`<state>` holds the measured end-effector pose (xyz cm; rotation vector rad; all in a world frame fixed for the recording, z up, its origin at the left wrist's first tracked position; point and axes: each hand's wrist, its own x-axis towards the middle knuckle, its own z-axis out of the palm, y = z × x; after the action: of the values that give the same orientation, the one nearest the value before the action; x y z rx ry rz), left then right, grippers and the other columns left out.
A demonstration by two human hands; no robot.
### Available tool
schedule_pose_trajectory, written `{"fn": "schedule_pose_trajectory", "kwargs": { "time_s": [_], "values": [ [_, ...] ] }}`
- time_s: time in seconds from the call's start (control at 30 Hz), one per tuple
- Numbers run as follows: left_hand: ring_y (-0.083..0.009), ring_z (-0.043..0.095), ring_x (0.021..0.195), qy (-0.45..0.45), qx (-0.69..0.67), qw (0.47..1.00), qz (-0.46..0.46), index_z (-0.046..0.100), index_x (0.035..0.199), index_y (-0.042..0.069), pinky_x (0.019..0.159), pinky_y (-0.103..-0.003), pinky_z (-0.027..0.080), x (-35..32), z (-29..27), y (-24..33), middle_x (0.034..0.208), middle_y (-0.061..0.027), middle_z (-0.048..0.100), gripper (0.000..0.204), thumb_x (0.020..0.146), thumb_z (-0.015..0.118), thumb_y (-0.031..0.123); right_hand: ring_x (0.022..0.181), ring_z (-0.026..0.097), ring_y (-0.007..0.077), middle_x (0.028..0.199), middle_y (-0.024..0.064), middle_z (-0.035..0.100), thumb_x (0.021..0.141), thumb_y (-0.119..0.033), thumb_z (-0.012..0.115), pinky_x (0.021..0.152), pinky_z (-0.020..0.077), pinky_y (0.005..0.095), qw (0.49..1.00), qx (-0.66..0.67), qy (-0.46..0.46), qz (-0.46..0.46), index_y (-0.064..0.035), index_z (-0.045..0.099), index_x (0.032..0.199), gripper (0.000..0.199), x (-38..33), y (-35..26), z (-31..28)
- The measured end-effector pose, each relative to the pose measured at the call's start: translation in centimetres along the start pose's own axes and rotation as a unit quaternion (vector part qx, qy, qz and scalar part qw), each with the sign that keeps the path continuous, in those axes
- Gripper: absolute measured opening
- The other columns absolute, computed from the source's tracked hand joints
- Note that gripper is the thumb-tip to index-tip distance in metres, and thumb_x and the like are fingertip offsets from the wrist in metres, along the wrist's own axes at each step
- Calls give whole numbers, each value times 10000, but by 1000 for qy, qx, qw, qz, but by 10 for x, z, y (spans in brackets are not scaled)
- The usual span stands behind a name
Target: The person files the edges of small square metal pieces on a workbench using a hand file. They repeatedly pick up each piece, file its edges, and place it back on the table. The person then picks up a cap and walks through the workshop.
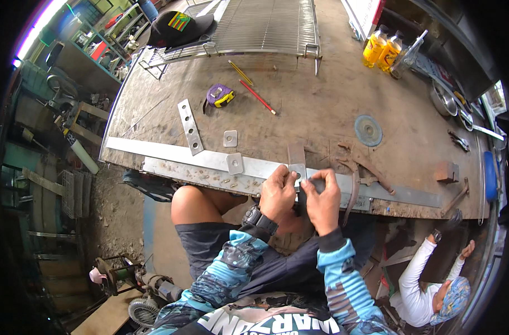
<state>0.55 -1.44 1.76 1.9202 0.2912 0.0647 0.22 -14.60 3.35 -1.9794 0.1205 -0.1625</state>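
Note:
My left hand, with a dark watch on its wrist, is closed in a pinch at the front edge of the workbench. Close beside it, my right hand pinches with thumb and forefinger. What sits between the fingertips is small and partly hidden; I cannot make it out. Just past the fingertips is a small flat metal plate. Under the hands runs a long flat metal bar. Left of them lie a square metal plate with a hole, another square plate and a drilled metal strip.
A tape measure, a red pencil, a yellow pencil and a grinding disc lie on the bench. A wire rack carries a cap. Bottles stand far right. Another person works at lower right.

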Motion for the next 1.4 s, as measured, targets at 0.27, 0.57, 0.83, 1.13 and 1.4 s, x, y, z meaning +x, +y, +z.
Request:
{"fn": "schedule_pose_trajectory", "kwargs": {
  "time_s": [0.27, 0.57, 0.83, 1.13, 1.4],
  "values": [
    [-211, 516, 640, 3, -21, 1000, -13, 560, 866, -8, 607, -382, 443, -2, -1, -4, 690, -123, 551, 265, 1018, 648, 190, 858, 689, 425, 894, 199, 688, 881, -155, 774, 755, 533, 462, 1000, 6, -2, -30, -39, 578, 1035, 274, 15, 1, 9],
    [-284, 539, 629, 10, 10, 1000, -12, 557, 869, -8, 621, -408, 466, -1, 2, -12, 696, -178, 576, 283, 1018, 650, 213, 818, 693, 386, 874, 191, 699, 857, -163, 796, 747, 535, 456, 999, -2, 46, -15, -27, 607, 988, 267, 34, -2, 21],
    [-243, 546, 637, -5, -6, 1000, -30, 565, 879, 1, 634, -404, 477, -1, 3, -9, 705, -159, 592, 267, 1018, 648, 213, 831, 686, 378, 882, 189, 698, 834, -139, 807, 772, 532, 449, 998, 29, 39, 27, -7, 624, 971, 263, 36, 3, 22],
    [-202, 525, 639, -10, -34, 999, -30, 553, 868, -3, 622, -393, 464, -2, 2, -7, 685, -126, 568, 290, 1020, 648, 225, 861, 622, 198, 901, 110, 665, 831, -99, 799, 818, 509, 346, 997, 58, 8, 53, 2, 619, 942, 234, 8, 2, 6],
    [-69, 400, 667, 16, -59, 998, 7, 509, 801, 43, 553, -299, 357, -3, 4, -15, 691, 38, 435, 291, 1041, 632, 153, 856, 639, 207, 899, 131, 684, 813, -117, 817, 807, 517, 359, 993, 93, -8, 67, -7, 626, 971, 271, -4, 9, 6]
  ]
}}
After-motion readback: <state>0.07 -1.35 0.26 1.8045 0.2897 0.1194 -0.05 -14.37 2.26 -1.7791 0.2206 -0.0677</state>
